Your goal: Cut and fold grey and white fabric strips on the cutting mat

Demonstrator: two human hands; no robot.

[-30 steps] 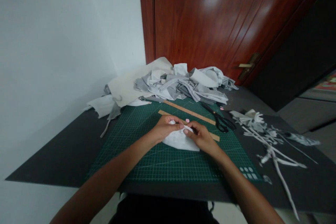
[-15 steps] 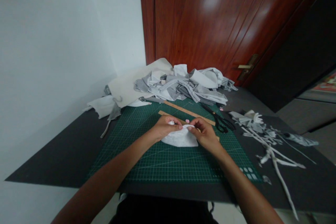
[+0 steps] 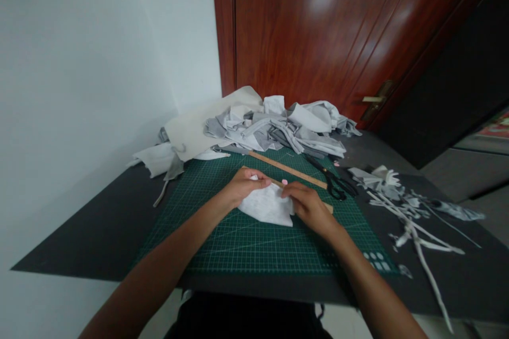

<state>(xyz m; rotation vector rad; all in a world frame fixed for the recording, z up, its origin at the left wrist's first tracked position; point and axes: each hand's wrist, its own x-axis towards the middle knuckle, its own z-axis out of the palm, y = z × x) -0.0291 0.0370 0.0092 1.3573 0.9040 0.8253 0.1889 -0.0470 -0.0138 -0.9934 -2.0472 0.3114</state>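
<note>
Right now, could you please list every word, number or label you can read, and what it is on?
No text can be read.
Cutting mat: grid lines only; white squares at its near right corner too small to read.
Far wooden ruler: no markings legible.
White fabric piece: no print.

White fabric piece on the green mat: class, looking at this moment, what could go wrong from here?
1. The left hand and right hand grip only the far edge of the white fabric piece, so its loose near edge might shift or crease.
2. The scissors lie close beyond the right hand, so a careless reach could catch the blades.
</note>
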